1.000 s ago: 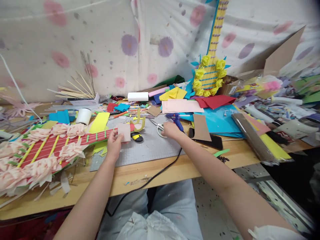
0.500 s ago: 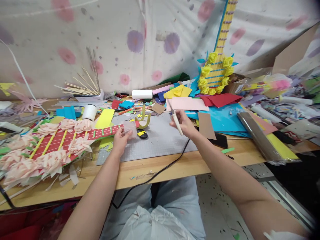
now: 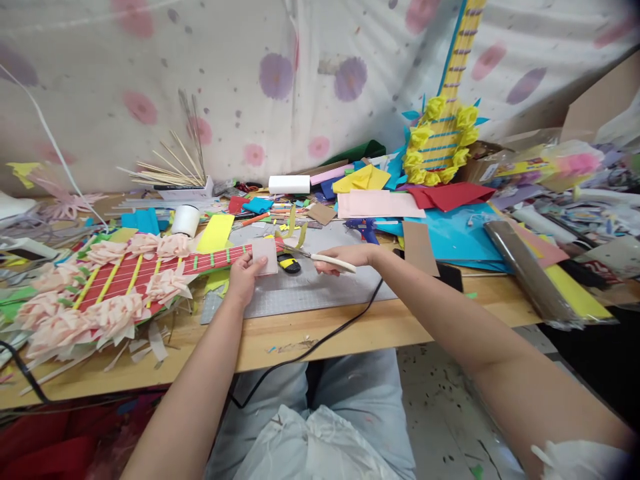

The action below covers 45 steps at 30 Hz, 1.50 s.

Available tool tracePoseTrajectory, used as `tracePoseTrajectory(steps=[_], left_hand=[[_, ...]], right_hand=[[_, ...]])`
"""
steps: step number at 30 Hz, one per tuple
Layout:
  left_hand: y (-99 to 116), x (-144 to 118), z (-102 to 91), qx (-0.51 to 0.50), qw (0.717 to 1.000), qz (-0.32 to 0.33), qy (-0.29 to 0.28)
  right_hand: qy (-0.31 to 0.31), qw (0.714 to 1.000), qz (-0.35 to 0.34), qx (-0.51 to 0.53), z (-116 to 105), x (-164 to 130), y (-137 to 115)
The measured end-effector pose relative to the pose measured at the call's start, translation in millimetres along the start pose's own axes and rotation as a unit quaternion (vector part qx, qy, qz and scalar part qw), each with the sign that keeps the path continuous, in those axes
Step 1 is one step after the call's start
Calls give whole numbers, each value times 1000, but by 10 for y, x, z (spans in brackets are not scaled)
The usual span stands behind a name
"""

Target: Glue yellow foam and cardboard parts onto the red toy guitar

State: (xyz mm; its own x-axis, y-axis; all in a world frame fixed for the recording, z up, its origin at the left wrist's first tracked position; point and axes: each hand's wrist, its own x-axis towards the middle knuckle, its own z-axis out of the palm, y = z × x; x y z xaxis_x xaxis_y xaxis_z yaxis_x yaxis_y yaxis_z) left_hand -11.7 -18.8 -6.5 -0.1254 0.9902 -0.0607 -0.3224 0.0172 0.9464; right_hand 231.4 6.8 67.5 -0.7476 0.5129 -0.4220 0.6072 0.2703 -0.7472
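My left hand (image 3: 243, 275) pinches a small pale pink rectangle of paper (image 3: 265, 256) over the grey cutting mat (image 3: 320, 290). White-handled scissors (image 3: 334, 261) are in my right hand (image 3: 345, 257), their blades pointing left toward the paper's right edge. I cannot tell whether the blades touch it. Behind the paper lies the neck of a red paper guitar (image 3: 113, 280), trimmed with pale pink paper flowers. A yellow and black tool (image 3: 289, 263), only partly seen, lies on the mat just past the paper. Behind my right hand is a blue glue gun (image 3: 364, 230).
A yellow paper guitar (image 3: 443, 143) leans on the back curtain. Blue sheets (image 3: 457, 243), a plastic-wrapped brown roll (image 3: 530, 273) and scraps crowd the right side. A white tape roll (image 3: 187, 220) and sticks in a box (image 3: 193, 190) stand back left. A black cable (image 3: 320, 348) crosses the front edge.
My right hand has lowered and moved left, bringing the scissors beside the paper. The blue glue gun has come into sight behind it. The view has shifted slightly.
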Motion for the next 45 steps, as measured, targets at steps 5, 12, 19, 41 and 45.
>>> tracePoseTrajectory(steps=[5, 12, 19, 41, 45], left_hand=[[-15, 15, -28, 43, 998, -13, -50], [-8, -23, -33, 69, 993, -24, -97], [40, -59, 1, 69, 993, -30, -91], [-10, -14, -27, 99, 988, -34, -110], [-9, -17, -21, 95, 988, -40, -113]], right_hand=[[-34, 999, 3, 4, -15, 79, -41], [-69, 997, -8, 23, 49, 229, -113], [-60, 998, 13, 34, 58, 219, -144], [30, 998, 23, 44, 123, 212, 24], [38, 998, 31, 36, 109, 212, 43]])
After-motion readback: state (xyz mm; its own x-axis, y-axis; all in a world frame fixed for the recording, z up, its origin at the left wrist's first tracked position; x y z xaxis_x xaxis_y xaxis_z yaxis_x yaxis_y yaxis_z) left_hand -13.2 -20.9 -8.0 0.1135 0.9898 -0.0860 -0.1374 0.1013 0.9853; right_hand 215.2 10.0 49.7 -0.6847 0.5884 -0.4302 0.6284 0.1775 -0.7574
